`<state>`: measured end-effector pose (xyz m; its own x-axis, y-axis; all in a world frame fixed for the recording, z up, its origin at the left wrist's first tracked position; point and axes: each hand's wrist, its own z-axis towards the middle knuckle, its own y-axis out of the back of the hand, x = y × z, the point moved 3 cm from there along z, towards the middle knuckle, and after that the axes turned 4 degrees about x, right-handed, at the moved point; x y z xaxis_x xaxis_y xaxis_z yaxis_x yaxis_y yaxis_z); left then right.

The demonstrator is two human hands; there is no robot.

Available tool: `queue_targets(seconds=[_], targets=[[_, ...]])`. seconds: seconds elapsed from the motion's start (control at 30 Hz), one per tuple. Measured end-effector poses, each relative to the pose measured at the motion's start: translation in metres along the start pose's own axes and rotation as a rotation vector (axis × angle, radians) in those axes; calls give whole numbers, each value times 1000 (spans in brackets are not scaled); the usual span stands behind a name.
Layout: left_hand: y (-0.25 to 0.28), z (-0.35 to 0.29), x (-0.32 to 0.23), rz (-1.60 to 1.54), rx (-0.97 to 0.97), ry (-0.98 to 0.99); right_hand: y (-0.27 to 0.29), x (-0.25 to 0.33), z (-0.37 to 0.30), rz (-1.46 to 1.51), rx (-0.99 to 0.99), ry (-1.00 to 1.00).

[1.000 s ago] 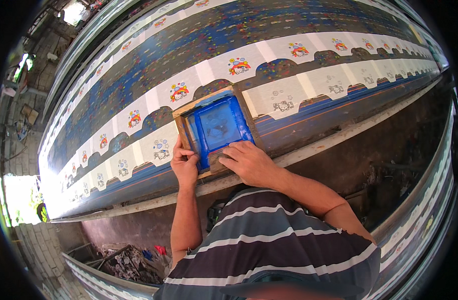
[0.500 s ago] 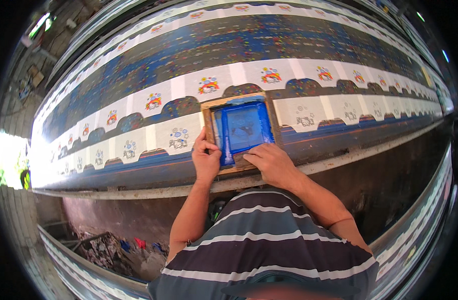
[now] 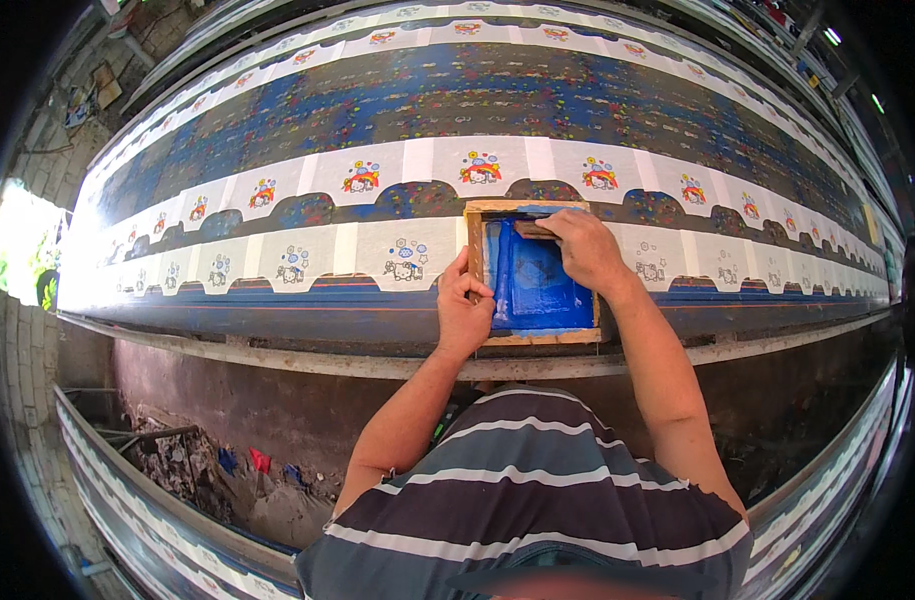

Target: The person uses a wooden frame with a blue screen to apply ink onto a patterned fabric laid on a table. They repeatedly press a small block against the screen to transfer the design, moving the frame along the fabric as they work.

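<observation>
- Table [image 3: 327,312]: from where I stand it runs long and dark across the room, streaked with blue, white cloth [image 3: 352,250] laid along it
- Cloth: its near row passes under the frame [image 3: 547,338]; left of that the prints [image 3: 405,265] carry blue, right of it only dark outlines, so I would line the frame up squarely before pressing
- Frame: wooden, flat on the near row, close to the table's front edge; it should not slide during a stroke
- Ink [image 3: 562,300]: blue, spread inside the frame; an even film would serve best, I judge
- Right hand [image 3: 589,250]: grasping the squeegee [image 3: 532,230] at the frame's far side; equal pressure along the edge looks wise
- Left hand [image 3: 464,310]: gripping the frame's left rail; a firm hold should keep things sharp
- Squeegee: small, brownish, partly hidden by fingers; better kept at one tilt throughout
</observation>
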<state>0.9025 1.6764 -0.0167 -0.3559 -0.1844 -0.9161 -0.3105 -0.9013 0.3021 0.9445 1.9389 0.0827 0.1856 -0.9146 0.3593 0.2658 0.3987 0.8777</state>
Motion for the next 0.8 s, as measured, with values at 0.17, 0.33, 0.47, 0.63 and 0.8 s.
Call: queue_targets(seconds=[0.17,0.33,0.47,0.63,0.8], targets=[[-2,0,-3,-52,-1,8,-1,16,-19,-7,90,-40],[-1,0,-3,-14,27,19,2,55,-57,6,106,-4],[0,0,-6,-56,13,-28,4,82,-87,17,118,-17],[0,0,-7,-17,19,-14,8,96,-104,37,142,-55],[1,2,-6,-47,36,-4,14,90,-127,198,86,-109]])
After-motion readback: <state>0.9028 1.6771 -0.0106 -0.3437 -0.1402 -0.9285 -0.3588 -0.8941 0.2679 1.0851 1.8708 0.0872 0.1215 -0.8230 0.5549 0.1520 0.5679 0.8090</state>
